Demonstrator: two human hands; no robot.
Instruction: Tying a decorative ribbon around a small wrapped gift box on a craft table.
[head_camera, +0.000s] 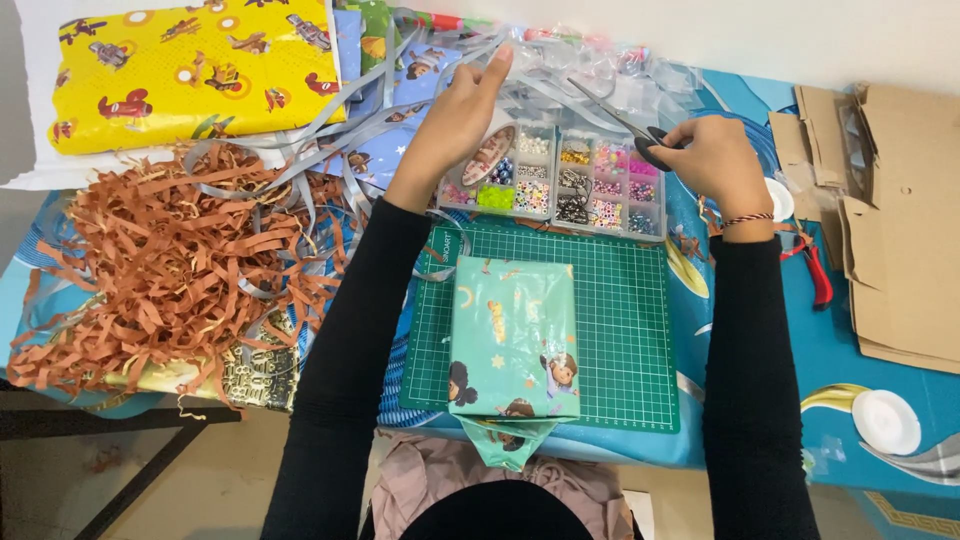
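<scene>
My left hand (462, 112) is raised above the bead box (553, 182), its fingers pinching a length of grey ribbon (545, 92). My right hand (710, 155) grips black-handled scissors (628, 127) whose blades point left toward that ribbon. Near me on the green cutting mat (620, 330) lies a parcel wrapped in teal cartoon paper (512, 345), one loose flap hanging over the table edge.
A heap of brown shredded paper (165, 270) and tangled grey ribbon (330, 150) fills the left. Yellow wrapping paper (195, 65) lies at the back left. Folded cardboard (900, 210), red-handled pliers (818, 272) and two white round lids (886, 420) sit on the right.
</scene>
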